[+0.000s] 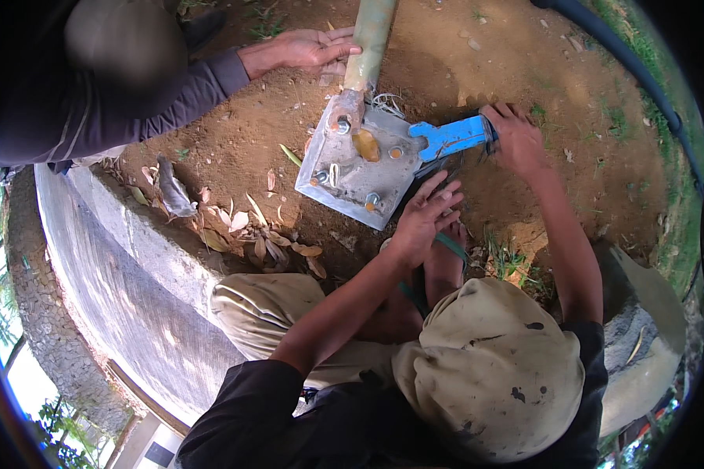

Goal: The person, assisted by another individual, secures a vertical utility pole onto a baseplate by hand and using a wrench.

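My right hand (516, 141) is closed around the right end of a flat blue bar with a notched end (454, 138). The bar's notch rests against the right edge of a grey square plate (336, 176), close to a bolt (396, 152). My left hand (426, 215) is just below the bar, fingers apart, with nothing visible in it. Several bolts stand up from the plate, and a dry yellow leaf (365, 145) lies on it. A greenish pole (374, 39) meets the plate's far corner at a rusty foot.
Another person's hand (313, 51) touches the pole from the left. A curved concrete edge (133, 227) runs along the left, by dry leaves (242, 223). A dark hose or pipe (626, 59) bends along the right. Rounded, stained tan cloth (493, 367) fills the space between my forearms.
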A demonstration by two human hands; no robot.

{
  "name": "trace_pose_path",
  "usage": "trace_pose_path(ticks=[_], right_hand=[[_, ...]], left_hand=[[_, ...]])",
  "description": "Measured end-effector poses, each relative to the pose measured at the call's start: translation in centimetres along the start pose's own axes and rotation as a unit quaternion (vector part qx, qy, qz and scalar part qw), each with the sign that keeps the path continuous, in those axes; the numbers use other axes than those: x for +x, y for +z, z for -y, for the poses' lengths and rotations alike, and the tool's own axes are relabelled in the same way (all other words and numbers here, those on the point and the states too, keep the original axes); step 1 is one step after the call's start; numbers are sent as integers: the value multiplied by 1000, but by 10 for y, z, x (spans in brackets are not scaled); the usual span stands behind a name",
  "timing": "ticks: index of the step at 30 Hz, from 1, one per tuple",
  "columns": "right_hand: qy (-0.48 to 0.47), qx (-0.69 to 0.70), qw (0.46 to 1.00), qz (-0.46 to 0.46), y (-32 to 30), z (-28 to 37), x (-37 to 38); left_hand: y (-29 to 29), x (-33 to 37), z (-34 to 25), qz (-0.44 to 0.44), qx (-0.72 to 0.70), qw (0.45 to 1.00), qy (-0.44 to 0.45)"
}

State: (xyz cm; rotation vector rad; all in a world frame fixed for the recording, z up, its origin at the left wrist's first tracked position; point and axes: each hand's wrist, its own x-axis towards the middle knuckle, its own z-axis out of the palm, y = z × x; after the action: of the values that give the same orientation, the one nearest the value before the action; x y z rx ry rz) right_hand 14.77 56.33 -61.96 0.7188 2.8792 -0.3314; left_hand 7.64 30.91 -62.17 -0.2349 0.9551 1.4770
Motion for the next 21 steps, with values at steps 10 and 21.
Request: trace_pose_path(ticks=[10,21], right_hand=[[94,127,977,143,28,57,-110],[95,207,971,70,47,75,-119]], left_hand=[[-10,2,23,-74,-42,996,9],[-9,-9,16,-98,-75,992,31]])
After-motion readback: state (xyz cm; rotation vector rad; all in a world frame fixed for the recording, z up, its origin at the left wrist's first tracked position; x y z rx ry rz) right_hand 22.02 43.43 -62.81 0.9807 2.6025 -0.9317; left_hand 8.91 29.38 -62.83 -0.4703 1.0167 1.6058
